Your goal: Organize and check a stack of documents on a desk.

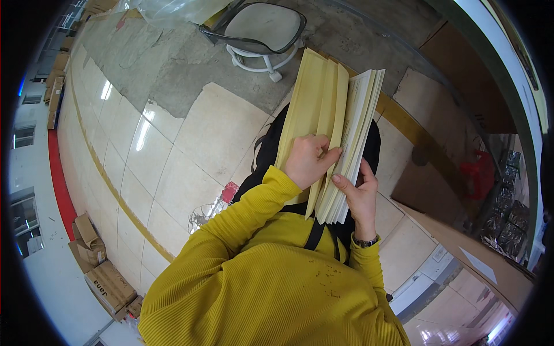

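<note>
Yellow sheaf [306, 104], centre of frame: thin matte paper, tall flat rectangles, leaves fanned. Pale sheaf [362, 118], just right of it: white and cream sheets, straight edges. Sleeves [228, 222]: mustard ribbed knit. Wristband [365, 242]: dark, metallic-looking. Chair [262, 27], top centre: smooth grey seat, white tubular base. Floor [196, 124]: glossy tile, meeting rough concrete toward the top. Cartons [109, 285], lower left: brown cardboard.

Obscured: plastic sheeting [179, 10], cut by the top edge; print on the pale sheaf, too small for me to read; some right-hand fingers, behind that sheaf.

Position: both sheaves extend upward in the frame from the hands. I see the left hand [310, 158] with fingers curled against the yellow sheaf, thumb toward the gap; whether it pinches a leaf, I cannot tell. The right hand [359, 193] grips the pale sheaf's lower right edge, thumb in front.
</note>
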The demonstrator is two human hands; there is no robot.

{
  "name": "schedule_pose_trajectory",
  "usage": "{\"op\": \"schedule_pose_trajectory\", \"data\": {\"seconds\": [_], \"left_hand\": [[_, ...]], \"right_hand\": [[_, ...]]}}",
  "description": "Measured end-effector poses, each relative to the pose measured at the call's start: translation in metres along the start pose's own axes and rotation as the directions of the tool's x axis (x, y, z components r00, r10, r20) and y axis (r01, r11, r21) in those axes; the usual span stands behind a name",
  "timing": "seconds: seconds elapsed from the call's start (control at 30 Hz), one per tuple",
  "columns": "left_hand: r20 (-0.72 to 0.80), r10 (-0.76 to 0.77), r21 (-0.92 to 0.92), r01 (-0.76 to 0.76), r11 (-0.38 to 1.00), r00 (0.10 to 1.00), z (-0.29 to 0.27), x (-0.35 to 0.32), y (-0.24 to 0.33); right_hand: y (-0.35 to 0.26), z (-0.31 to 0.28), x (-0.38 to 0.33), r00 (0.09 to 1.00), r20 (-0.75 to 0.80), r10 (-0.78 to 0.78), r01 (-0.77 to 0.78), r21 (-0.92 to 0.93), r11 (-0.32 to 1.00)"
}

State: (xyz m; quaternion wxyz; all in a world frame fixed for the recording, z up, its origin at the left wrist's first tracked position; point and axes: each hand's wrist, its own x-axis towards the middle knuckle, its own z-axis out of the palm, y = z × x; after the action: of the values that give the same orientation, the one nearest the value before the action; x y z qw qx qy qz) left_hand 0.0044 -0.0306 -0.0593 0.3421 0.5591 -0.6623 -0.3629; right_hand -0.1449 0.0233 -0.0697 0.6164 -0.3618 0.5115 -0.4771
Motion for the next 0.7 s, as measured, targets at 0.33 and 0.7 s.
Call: {"op": "schedule_pose_trajectory", "data": {"seconds": [0.33, 0.7], "left_hand": [[-0.123, 0.500, 0.639, -0.317, 0.701, 0.858, -0.022, 0.006, 0.019], [0.510, -0.151, 0.043, 0.150, 0.988, 0.847, -0.021, 0.008, 0.008]], "right_hand": [[0.000, 0.000, 0.000, 1.000, 0.004, -0.002, 0.002, 0.049, 0.999], [0.002, -0.002, 0.000, 1.000, 0.010, -0.001, 0.000, 0.021, 1.000]]}}
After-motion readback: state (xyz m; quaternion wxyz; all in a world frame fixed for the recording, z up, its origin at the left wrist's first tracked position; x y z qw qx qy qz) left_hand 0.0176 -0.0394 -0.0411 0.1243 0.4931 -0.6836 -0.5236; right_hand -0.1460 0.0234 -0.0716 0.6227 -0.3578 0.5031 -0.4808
